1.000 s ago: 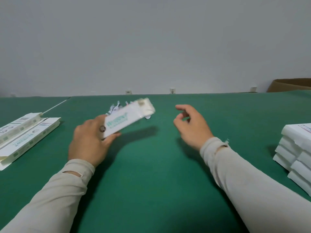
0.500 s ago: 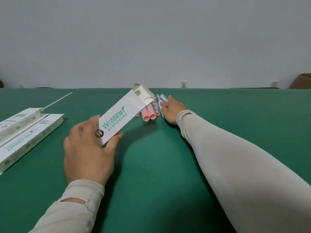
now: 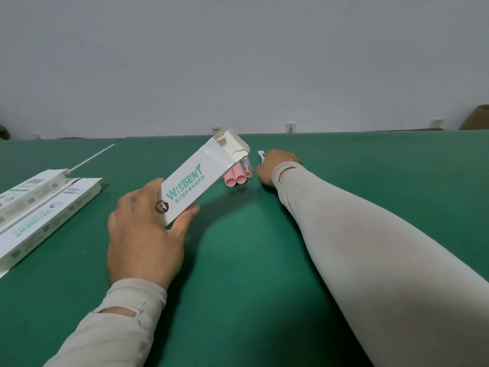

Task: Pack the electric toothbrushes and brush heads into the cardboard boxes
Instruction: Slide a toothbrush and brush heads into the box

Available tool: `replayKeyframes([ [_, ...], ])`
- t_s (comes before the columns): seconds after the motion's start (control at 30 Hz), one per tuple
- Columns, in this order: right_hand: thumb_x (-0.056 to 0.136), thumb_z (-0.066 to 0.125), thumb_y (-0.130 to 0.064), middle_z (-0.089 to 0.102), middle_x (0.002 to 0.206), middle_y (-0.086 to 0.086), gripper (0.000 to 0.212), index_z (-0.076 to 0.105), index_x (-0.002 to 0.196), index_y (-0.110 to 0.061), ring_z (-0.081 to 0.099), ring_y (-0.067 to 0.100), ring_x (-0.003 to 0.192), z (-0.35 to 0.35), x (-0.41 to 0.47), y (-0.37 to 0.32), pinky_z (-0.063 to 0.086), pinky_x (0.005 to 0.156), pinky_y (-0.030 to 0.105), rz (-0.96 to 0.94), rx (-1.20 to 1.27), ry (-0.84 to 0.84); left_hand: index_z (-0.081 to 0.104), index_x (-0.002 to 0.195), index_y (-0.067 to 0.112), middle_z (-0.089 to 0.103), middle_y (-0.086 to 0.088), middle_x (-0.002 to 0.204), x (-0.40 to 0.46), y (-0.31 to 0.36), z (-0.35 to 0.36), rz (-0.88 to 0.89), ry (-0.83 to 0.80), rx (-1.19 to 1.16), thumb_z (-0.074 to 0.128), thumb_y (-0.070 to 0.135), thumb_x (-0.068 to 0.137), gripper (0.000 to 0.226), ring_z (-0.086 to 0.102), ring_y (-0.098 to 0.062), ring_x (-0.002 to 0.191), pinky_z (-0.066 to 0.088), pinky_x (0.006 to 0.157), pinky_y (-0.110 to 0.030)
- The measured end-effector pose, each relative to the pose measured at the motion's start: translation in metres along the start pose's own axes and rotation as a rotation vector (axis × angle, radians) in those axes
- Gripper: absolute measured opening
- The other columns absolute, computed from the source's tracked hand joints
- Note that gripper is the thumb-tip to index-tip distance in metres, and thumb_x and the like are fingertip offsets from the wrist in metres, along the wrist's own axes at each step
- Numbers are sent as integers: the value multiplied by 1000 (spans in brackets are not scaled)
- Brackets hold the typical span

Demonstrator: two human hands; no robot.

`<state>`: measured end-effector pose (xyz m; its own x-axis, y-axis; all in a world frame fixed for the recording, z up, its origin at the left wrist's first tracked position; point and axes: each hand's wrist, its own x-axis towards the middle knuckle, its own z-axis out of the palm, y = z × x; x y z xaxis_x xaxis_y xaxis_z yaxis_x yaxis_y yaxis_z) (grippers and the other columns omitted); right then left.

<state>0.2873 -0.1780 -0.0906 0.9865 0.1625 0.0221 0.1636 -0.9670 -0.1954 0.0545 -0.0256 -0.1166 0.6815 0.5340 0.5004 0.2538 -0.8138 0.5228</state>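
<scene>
We hold the open cardboard box (image 3: 195,178) in our left hand (image 3: 144,234), thumb along its lower edge and fingers wrapped behind its near end, so the hand grips the closed end. The box tilts up and away, its open mouth with raised flaps above the pink toothbrush handles (image 3: 236,177) lying on the green table (image 3: 251,260).

Our right hand (image 3: 275,165) reaches past the handles to a small pale brush head (image 3: 261,154) at the far side. The back of the hand faces the camera and its fingers are hidden, so we cannot tell whether they are spread, curled or already pinching the brush head.

Handling notes, as judgement:
- The box looks like thin card: light, stiff along its length, easily crushed across its broad faces. We grip it at the closed end and edges, not mid-panel.
- The flaps look creased; we keep them folded outward so nothing catches on entry.
- The handles appear smooth, rigid and round, so they may roll or slip. We take each around the mid-body and feed it end-first.
- The brush head appears small, light and possibly wrapped in slippery film. We pinch it by the stem, clear of the bristles.

Two more boxes (image 3: 39,205) lie flat at the table's left, well apart from the work
</scene>
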Motion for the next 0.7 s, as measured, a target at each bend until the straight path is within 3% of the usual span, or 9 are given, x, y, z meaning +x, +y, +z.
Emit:
replayKeyframes([
  [0.07,97,42,-29,62,98,6,40,58,132,-26,56,30,93,-2,-24,15,45,65,31,4,-48,-12,53,134,31,57,-6,125,-1,2,-2,9,-22,1,65,57,83,58,46,-32,117,35,93,-39],
  [0.13,96,40,-29,54,85,4,42,57,134,-30,50,30,93,-5,-63,38,45,68,32,-12,-42,13,53,133,30,57,-8,124,-2,4,-4,31,-52,6,65,56,84,57,46,-34,117,35,94,-41],
  [0.27,96,39,-32,55,119,9,44,55,134,-16,47,30,112,-11,-160,91,45,83,38,-57,-46,52,55,132,32,59,-8,122,-4,10,-8,96,-127,-27,67,56,83,55,48,-36,115,39,94,-44],
  [0.37,95,40,-34,52,112,9,43,53,129,-10,45,27,103,-20,-221,130,45,85,37,-50,-85,42,55,133,27,61,-10,121,-11,16,-9,180,-172,-5,69,54,83,59,49,-36,113,40,97,-47],
  [0.5,95,41,-37,55,120,4,46,51,136,-19,49,26,109,-27,-266,160,47,93,37,-63,-69,105,57,131,22,60,-12,125,-30,39,-6,265,-200,-35,74,50,81,60,48,-36,115,39,100,-48],
  [0.7,89,55,-53,44,147,-3,40,68,119,-29,39,23,132,-26,-263,167,37,105,36,-46,-74,228,59,128,21,51,-11,136,-69,89,4,218,-175,-170,78,45,77,59,42,-34,125,31,107,-39],
])
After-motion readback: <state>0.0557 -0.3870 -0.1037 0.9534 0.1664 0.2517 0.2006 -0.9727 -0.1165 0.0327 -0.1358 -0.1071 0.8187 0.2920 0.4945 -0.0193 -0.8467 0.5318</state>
